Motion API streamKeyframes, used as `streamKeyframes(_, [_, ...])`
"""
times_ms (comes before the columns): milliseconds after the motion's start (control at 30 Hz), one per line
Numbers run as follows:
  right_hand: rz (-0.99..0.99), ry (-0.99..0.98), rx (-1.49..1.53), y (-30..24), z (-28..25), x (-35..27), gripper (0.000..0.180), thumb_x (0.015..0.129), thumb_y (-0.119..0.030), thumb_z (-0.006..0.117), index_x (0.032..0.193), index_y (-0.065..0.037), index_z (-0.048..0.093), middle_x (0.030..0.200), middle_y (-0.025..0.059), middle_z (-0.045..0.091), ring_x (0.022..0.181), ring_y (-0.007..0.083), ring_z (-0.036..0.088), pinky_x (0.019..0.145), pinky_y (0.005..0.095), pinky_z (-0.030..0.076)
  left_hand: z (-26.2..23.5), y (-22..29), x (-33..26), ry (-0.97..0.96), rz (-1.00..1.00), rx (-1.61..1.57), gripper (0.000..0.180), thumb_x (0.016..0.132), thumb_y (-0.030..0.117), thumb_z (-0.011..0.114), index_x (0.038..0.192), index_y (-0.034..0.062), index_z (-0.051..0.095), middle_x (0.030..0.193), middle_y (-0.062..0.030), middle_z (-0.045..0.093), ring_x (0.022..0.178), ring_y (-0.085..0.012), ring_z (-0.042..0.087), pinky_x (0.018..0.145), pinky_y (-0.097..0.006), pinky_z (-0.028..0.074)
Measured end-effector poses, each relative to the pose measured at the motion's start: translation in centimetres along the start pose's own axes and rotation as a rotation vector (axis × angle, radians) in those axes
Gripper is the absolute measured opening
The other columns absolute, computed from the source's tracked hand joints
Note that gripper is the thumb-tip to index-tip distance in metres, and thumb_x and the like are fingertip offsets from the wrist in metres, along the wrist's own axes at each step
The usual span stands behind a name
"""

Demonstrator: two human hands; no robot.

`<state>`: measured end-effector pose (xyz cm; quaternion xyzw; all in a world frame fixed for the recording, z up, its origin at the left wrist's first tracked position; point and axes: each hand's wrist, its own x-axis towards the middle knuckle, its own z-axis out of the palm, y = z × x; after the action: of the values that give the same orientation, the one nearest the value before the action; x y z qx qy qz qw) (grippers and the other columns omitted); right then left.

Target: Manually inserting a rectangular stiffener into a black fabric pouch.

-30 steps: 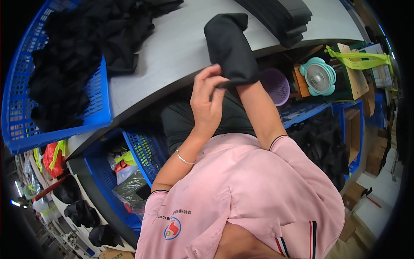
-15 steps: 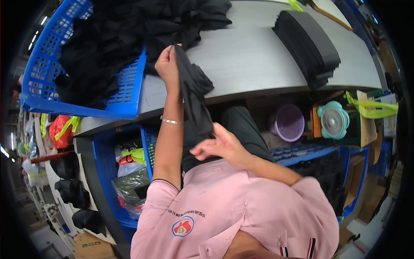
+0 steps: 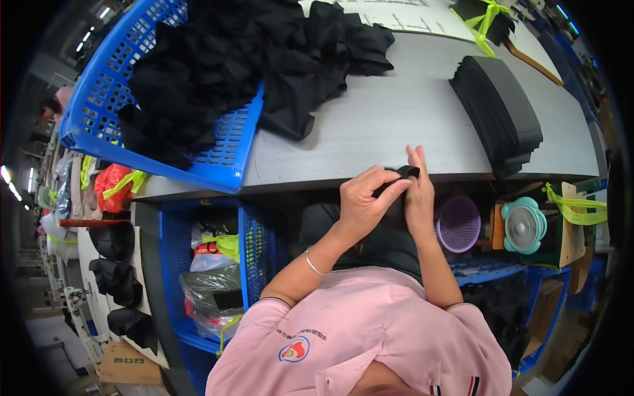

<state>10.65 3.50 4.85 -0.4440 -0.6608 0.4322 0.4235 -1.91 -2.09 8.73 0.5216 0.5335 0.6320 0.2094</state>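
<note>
Both hands have come together in front of my lap, by the near edge of the grey table (image 3: 370, 125). My left hand (image 3: 364, 201) is closed, thumb and forefinger pinching a small black fabric piece (image 3: 409, 171). The fabric is folded or curled, and most of it is hidden by the hands. My right hand (image 3: 419, 204) is held upright with fingers stretched out, its palm side against the fabric. Farther right on the table lies a neat stack of black fabric pieces (image 3: 498, 112). A loose heap of black fabric (image 3: 198, 72) spills from a blue basket (image 3: 155, 162) onto the table's left side.
Under the table are a blue crate (image 3: 254, 257) with bagged items, a purple basket (image 3: 457, 224) and a small turquoise fan (image 3: 524, 226). A yellow-green strip (image 3: 574, 210) hangs at the right. Black pieces (image 3: 119, 280) lie on a board at left.
My left hand has moved right and nearer from the basket's edge, bringing the fabric along. My right hand has risen from my lap to meet it. The long hanging piece now looks gathered small.
</note>
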Motion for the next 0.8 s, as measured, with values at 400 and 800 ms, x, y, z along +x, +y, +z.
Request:
streamKeyframes(400, [0.695,-0.429,1.047,-2.1,-1.0,-4.6,0.040,0.099,-0.034,0.060,0.120,-0.001,0.061,0.113,0.0073,0.067,0.103,0.0141,0.063,0.089,0.0322,0.052,-4.1,-4.1,-0.7,0.057,-0.771,-0.591,0.033,0.099,0.034,0.060,0.091,0.0043,0.070,0.081,0.0025,0.065,0.079,-0.0035,0.058,0.069,-0.020,0.045])
streamKeyframes(800, [0.364,-0.614,0.408,5.1,9.7,-6.5,0.027,0.092,-0.014,0.070,0.069,-0.003,0.060,0.063,-0.0079,0.047,0.062,0.0017,0.043,0.054,0.0237,0.035,0.1,-2.8,-5.7,-0.504,-0.716,-0.747,0.031,0.098,0.021,0.056,0.121,0.0009,0.061,0.117,-0.0076,0.067,0.106,-0.0178,0.064,0.094,-0.032,0.053])
